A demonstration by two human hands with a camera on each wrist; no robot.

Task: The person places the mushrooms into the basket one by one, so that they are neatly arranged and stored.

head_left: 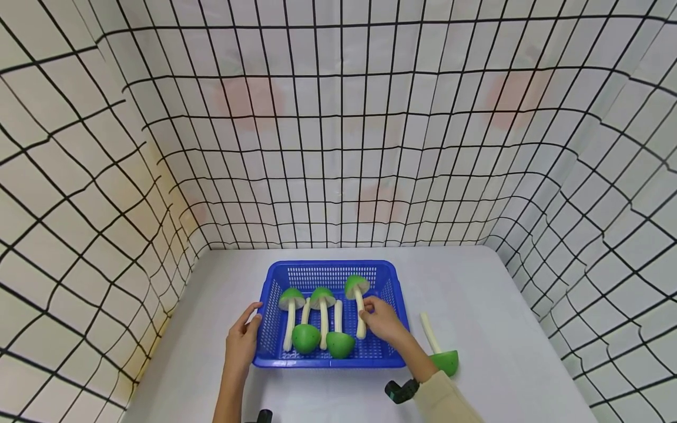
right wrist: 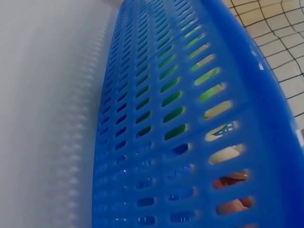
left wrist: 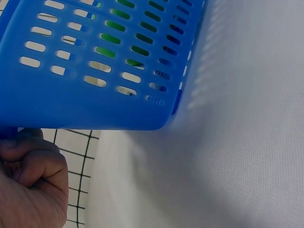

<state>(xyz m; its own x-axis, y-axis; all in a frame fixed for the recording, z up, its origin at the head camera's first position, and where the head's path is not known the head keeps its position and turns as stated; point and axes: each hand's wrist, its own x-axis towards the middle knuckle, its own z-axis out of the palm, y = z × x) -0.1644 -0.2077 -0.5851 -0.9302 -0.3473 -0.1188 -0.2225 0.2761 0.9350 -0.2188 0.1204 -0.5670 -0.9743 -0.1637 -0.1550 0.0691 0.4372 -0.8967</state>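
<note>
A blue plastic basket (head_left: 330, 363) holds several toy mushrooms with green caps and pale stems, such as one mushroom (head_left: 305, 339) with its cap toward me. At the basket's right side, my right hand (head_left: 383, 322) pinches the stem of a mushroom (head_left: 357, 286) whose cap points away from me. My left hand (head_left: 243, 341) grips the left rim, its fingers curled there in the left wrist view, below the basket wall (left wrist: 95, 109). Through the slots of the basket wall (right wrist: 266, 118) in the right wrist view, only bits of my right hand show.
Another green-capped mushroom (head_left: 446, 362) lies on the white table (head_left: 508, 329), right of the basket and beside my right forearm. White walls with a black grid (head_left: 338, 129) enclose the table at the back and on both sides.
</note>
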